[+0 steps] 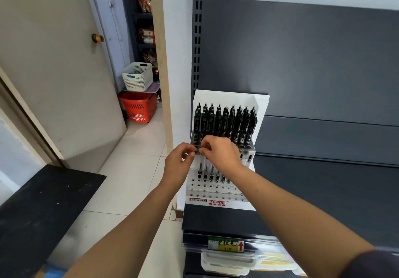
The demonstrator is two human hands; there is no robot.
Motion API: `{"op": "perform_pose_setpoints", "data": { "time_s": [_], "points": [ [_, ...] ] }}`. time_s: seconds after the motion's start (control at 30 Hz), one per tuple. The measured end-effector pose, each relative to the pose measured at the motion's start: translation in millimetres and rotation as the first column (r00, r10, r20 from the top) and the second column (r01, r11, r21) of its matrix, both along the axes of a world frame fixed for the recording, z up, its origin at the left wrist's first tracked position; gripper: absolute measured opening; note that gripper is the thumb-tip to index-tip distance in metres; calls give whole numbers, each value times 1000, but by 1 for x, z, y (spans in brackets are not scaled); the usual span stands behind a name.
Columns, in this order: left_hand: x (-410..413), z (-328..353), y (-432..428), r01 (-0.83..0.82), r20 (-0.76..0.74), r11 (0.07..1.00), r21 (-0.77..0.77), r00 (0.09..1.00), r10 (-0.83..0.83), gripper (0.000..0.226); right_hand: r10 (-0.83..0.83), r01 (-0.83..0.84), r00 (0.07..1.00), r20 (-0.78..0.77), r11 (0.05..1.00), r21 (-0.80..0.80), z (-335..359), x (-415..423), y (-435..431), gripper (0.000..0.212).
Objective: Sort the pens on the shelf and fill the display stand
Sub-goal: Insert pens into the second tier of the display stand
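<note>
A white tiered display stand (262,113) stands on the dark shelf (323,187), at its left end. Several black pens (224,120) fill its back rows, and more pens (208,171) stand in a middle row. The front rows of holes (207,191) hold nothing. My left hand (179,163) and my right hand (220,152) meet in front of the stand's left side. Both pinch a small dark pen (198,148) between their fingertips; most of it is hidden by the fingers.
A price label (225,244) sits on the shelf's front rail, with white trays (226,264) below. To the left are an open door (54,66), a red basket (138,107), a white basket (138,75) and a dark counter (38,208).
</note>
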State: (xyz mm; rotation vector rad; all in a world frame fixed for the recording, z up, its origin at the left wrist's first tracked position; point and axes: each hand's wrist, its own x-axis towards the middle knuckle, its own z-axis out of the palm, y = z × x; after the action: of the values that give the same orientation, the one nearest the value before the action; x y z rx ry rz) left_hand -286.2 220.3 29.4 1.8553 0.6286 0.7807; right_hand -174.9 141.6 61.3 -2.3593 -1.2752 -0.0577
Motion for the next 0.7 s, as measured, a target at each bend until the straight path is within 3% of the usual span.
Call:
{"op": "perform_pose_setpoints", "data": {
  "time_s": [0.2, 0.43, 0.6, 0.7],
  "points": [
    [0, -1, 3, 13, -8, 1000, 1, 1000, -13, 17, 2, 12, 973, 229, 998, -61, -7, -1, 0, 21],
    [4, -3, 6, 36, -18, 999, 41, 999, -36, 21, -10, 41, 951, 308, 995, -92, -9, -5, 5, 27],
    [8, -4, 4, 28, -71, 978, 206, 997, -14, 15, 20, 0, 961, 275, 997, -73, -10, -4, 0, 28],
    [16, 2, -10, -12, -71, 921, 389, 997, 42, 13, 9, -14, 973, 231, 1000, 22, -8, 4, -21, 28]
  ]
}}
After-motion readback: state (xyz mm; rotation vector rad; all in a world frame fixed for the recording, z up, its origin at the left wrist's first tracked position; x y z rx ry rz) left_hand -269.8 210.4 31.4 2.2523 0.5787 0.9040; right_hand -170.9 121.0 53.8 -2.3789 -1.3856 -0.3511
